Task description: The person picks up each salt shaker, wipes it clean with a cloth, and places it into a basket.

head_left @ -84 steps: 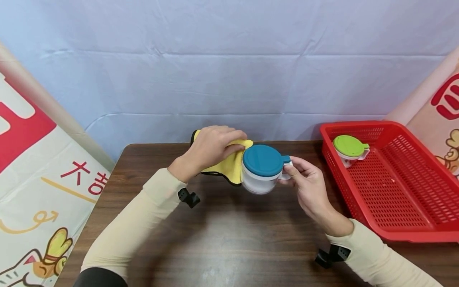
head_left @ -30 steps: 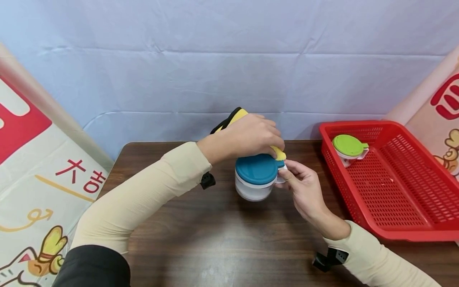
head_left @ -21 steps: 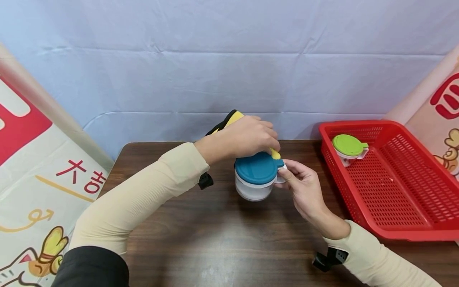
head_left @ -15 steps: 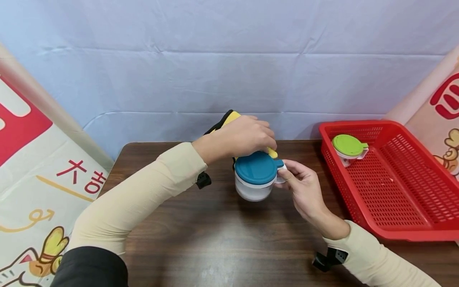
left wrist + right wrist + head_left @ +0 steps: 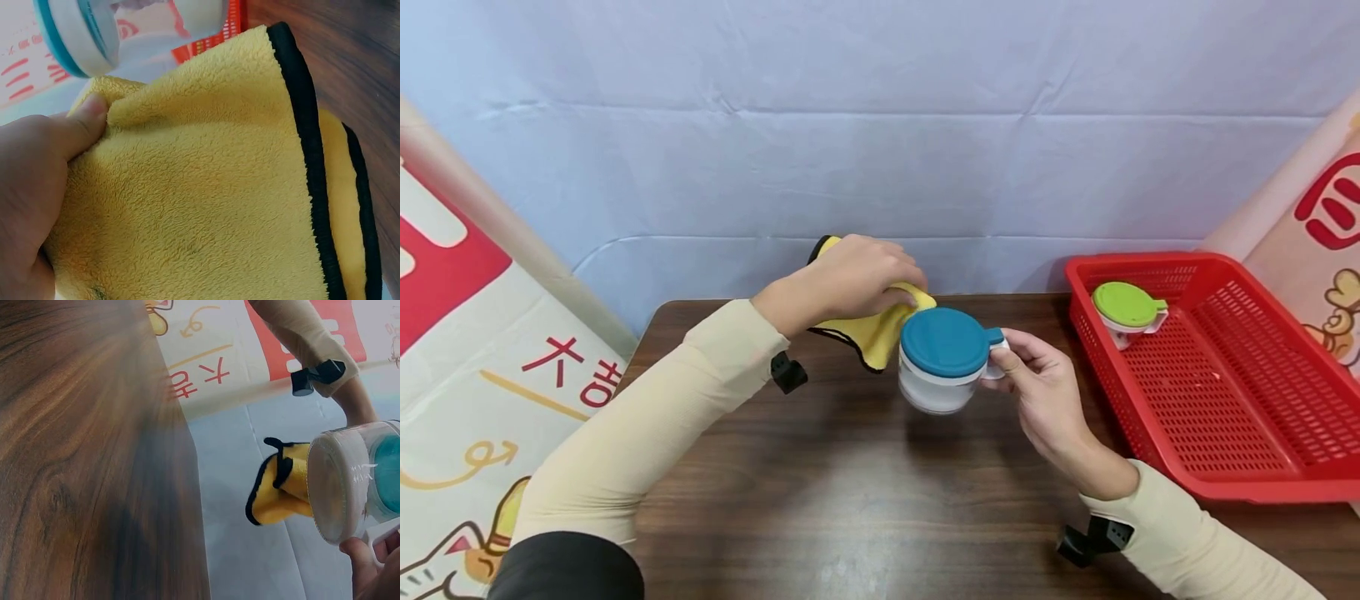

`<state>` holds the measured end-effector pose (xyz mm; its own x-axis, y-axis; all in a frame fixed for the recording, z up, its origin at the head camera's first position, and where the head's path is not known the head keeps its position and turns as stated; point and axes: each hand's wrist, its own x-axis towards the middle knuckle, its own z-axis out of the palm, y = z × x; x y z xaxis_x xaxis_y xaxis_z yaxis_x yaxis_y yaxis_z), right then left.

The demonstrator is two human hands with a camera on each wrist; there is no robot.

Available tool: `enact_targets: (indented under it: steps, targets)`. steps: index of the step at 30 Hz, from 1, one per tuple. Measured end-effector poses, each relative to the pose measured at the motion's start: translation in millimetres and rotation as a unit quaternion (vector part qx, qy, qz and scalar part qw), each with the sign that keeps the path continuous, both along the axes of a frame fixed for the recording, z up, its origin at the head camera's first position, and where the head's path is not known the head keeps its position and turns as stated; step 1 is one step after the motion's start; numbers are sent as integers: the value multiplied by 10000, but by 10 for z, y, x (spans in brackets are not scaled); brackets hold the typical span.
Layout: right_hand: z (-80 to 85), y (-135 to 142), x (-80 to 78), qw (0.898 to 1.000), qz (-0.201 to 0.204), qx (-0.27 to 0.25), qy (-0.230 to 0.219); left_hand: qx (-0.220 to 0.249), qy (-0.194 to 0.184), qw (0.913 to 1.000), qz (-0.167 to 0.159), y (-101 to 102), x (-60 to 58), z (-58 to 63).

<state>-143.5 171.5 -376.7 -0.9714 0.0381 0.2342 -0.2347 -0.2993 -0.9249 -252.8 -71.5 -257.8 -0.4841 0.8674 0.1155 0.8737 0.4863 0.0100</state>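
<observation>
A seasoning jar (image 5: pixel 937 390) with a clear body, blue lid (image 5: pixel 945 342) and white side handle is held upright by my right hand (image 5: pixel 1051 400). Thumb and fingers pinch the handle, and the jar hangs just above the table, its shadow below. My left hand (image 5: pixel 859 282) grips a yellow cloth (image 5: pixel 880 335) with black edging, just left of the lid. In the left wrist view the thumb presses into the folded cloth (image 5: pixel 200 187), and the jar shows beyond it. The right wrist view shows the jar's base (image 5: pixel 328 487) side-on, with the cloth behind.
A red plastic basket (image 5: pixel 1187 483) stands on the right of the brown wooden table (image 5: pixel 880 517). Inside its back left corner sits another jar with a green lid (image 5: pixel 1127 303). A pale cloth backdrop (image 5: pixel 850 167) hangs behind the table, with printed banners at both sides.
My left hand and the cloth have drawn left from over the lid's back edge, so more of the cloth shows. The jar has risen slightly and shifted a little right in my right hand.
</observation>
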Motion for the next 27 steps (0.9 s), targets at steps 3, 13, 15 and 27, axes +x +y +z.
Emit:
enact_targets:
  steps: [3,13,15,27]
  targets:
    - [1,14,-10,9999,-56,-87,8,190,-26,9998,73,-116,4,-16]
    - [1,38,-28,9997,-58,-216,69,786,-67,9969,78,-387,153,-53]
    - [3,39,-30,9998,-53,-199,70,956,-165,9953,-3,-411,201,-54]
    - [33,21,-28,9999,-99,-133,-4,1662,-920,9813,-323,-412,324,-98]
